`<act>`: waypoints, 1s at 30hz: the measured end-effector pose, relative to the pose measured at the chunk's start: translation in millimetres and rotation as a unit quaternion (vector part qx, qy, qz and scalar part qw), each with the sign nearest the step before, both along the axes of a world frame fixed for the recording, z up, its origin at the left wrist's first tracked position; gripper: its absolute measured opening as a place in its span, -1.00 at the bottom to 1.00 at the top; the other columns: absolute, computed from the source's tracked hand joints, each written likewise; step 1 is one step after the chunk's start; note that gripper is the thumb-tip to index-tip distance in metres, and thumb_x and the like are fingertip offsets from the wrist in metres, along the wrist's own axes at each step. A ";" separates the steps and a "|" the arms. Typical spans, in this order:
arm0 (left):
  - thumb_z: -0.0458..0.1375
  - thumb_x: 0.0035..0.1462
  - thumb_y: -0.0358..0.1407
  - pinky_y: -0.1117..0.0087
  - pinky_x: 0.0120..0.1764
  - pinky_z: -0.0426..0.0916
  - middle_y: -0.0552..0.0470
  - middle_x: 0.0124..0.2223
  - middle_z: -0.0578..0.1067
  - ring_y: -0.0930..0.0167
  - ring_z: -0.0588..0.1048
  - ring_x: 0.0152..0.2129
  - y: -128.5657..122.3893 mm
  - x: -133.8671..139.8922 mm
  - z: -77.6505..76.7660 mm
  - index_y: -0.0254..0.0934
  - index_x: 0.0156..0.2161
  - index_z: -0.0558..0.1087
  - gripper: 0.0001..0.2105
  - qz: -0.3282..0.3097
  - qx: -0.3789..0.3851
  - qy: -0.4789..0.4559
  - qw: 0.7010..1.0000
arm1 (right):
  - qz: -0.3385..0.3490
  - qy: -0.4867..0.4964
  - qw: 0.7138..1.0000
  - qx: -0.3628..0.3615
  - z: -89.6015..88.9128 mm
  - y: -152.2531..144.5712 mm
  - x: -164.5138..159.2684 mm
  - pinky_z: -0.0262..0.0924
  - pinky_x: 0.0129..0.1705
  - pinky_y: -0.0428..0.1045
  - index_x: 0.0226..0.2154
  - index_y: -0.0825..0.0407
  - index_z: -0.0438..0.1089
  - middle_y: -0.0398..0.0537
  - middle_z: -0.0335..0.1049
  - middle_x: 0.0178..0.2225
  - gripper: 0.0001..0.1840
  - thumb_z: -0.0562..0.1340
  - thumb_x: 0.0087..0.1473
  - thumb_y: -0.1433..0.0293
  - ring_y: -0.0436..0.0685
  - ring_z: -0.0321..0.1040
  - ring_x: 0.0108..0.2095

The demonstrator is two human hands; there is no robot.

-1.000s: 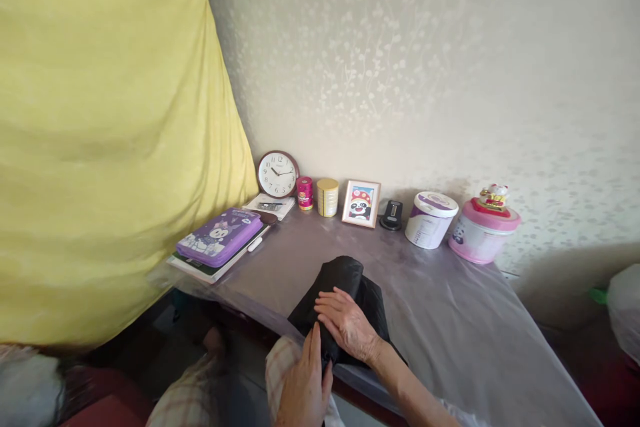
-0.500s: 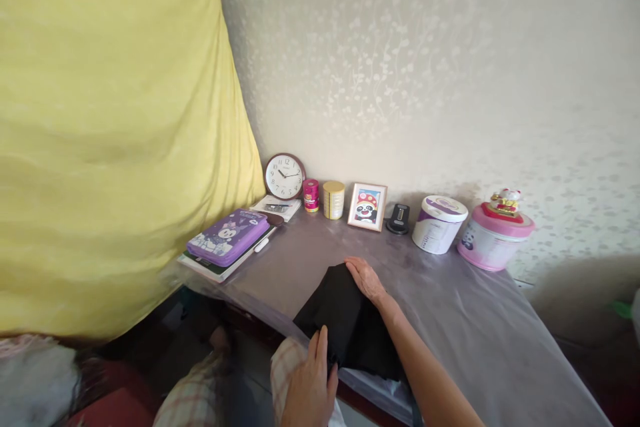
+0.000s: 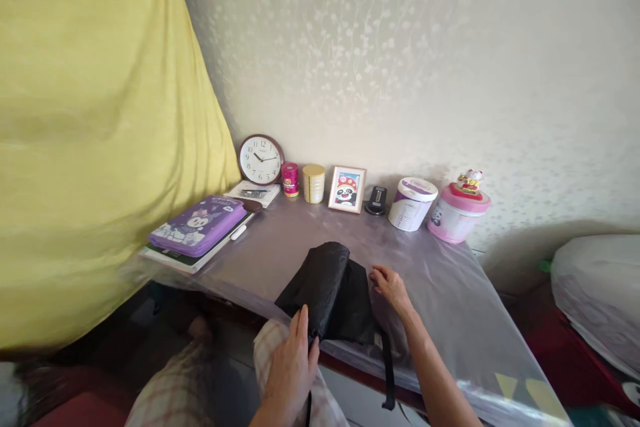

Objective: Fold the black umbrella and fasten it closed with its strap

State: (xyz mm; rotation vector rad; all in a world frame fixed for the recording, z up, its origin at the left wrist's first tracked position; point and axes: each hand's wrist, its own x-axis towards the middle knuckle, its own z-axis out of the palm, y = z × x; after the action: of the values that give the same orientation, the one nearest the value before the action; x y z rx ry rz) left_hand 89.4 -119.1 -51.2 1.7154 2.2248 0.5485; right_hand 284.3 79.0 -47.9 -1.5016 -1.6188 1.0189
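A black folded fabric bundle (image 3: 323,287), which looks like a folding umbrella with its canopy loose, lies at the table's front edge. Its middle is a rounded roll, with flat flaps spreading to either side. From its right side a black strap (image 3: 387,370) hangs over the edge. My left hand (image 3: 295,360) grips the near end of the roll, fingers on top and thumb at the right side; a thin cord hangs below it. Just right of the fabric, my right hand (image 3: 393,285) is apart from it, with fingers loosely bent and nothing visible in them.
A purple case (image 3: 200,223) lies on books at the left. Along the wall stand a clock (image 3: 261,159), a pink can (image 3: 290,180), a yellow can (image 3: 314,184), a framed panda picture (image 3: 347,189), a black stand (image 3: 376,201), a white tub (image 3: 413,205) and a pink tub (image 3: 457,217) bearing a cat figurine.
My right hand has come off the fabric's far edge and moved to its right. The fabric now shows a raised roll, and its strap is exposed. The view has shifted rightward.
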 end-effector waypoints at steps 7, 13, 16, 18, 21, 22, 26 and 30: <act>-0.16 0.18 -0.30 0.33 -0.17 0.37 -0.21 0.16 0.24 0.28 0.36 -0.01 -0.1 -3.8 -19.3 -0.38 0.21 0.01 -0.51 0.001 0.071 0.003 0.997 | 0.015 0.127 0.985 -0.113 6.8 -26.1 -13.6 0.25 -0.54 -0.11 -0.16 0.08 0.36 -0.09 0.42 -0.42 -0.60 0.16 -0.07 0.23 0.06 0.38 -0.44; -0.15 0.19 -0.29 0.35 -0.19 0.37 -0.19 0.13 0.28 0.29 0.38 -0.03 -1.3 -4.6 -22.5 -0.35 0.20 0.02 -0.53 0.000 0.094 0.017 0.995 | 0.025 0.230 0.964 -0.134 23.0 -37.8 -23.2 0.17 -0.53 -0.17 -0.23 0.07 0.39 -0.12 0.37 -0.47 -0.60 0.18 -0.06 0.15 -0.04 0.29 -0.52; -0.15 0.19 -0.28 0.34 -0.19 0.38 -0.21 0.13 0.26 0.29 0.38 -0.04 -0.9 -4.9 -22.6 -0.36 0.20 0.01 -0.53 -0.004 0.094 0.016 0.995 | 0.060 0.215 0.965 -0.136 25.7 -40.0 -26.8 0.14 -0.54 -0.17 -0.24 0.07 0.39 -0.16 0.33 -0.51 -0.58 0.15 -0.04 0.10 -0.05 0.27 -0.54; -0.16 0.19 -0.28 0.33 -0.19 0.38 -0.22 0.14 0.25 0.28 0.38 -0.03 -0.5 -4.9 -22.9 -0.37 0.20 0.00 -0.52 -0.005 0.093 0.012 0.996 | 0.061 0.185 0.974 -0.119 22.5 -39.0 -27.7 0.13 -0.55 -0.17 -0.22 0.07 0.37 -0.18 0.32 -0.52 -0.56 0.14 -0.04 0.09 -0.04 0.27 -0.53; -0.17 0.19 -0.28 0.31 -0.16 0.37 -0.22 0.14 0.25 0.28 0.36 -0.01 -0.3 -4.4 -22.9 -0.37 0.20 -0.01 -0.52 -0.007 0.094 0.008 0.996 | 0.053 0.124 0.987 -0.084 12.8 -35.5 -25.1 0.14 -0.56 -0.14 -0.18 0.07 0.34 -0.18 0.34 -0.51 -0.56 0.15 -0.04 0.12 0.01 0.29 -0.52; -0.18 0.19 -0.28 0.31 -0.16 0.37 -0.22 0.14 0.25 0.28 0.36 -0.01 -0.3 -4.0 -22.9 -0.37 0.20 -0.01 -0.52 -0.006 0.093 0.006 0.996 | 0.050 0.091 0.992 -0.073 9.7 -34.4 -23.5 0.16 -0.55 -0.12 -0.16 0.07 0.33 -0.17 0.35 -0.51 -0.57 0.15 -0.05 0.16 0.02 0.30 -0.51; -0.17 0.18 -0.29 0.30 -0.16 0.37 -0.21 0.15 0.24 0.27 0.35 0.00 0.4 -2.9 -22.6 -0.38 0.21 0.00 -0.52 0.000 0.082 0.006 0.997 | -0.003 -0.100 0.993 0.069 5.7 -34.3 -19.7 0.25 -0.27 0.05 -0.15 0.10 0.34 -0.05 0.42 -0.41 -0.64 0.13 -0.05 0.34 0.14 0.35 -0.37; -0.17 0.17 -0.30 0.34 -0.12 0.36 -0.20 0.15 0.25 0.30 0.34 0.02 1.2 -2.5 -20.4 -0.39 0.20 0.03 -0.52 0.001 0.076 0.016 0.997 | 0.010 -0.129 0.968 0.214 10.3 -39.8 -31.8 0.18 -0.05 0.09 -0.18 0.08 0.37 0.07 0.40 -0.21 -0.67 0.02 0.05 0.33 0.17 0.33 -0.16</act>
State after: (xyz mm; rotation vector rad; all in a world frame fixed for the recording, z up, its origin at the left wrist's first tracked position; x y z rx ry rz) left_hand 87.0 -117.9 -71.6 1.8074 2.2581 0.7138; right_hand 252.5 39.2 -37.6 -1.3569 -1.8899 0.4488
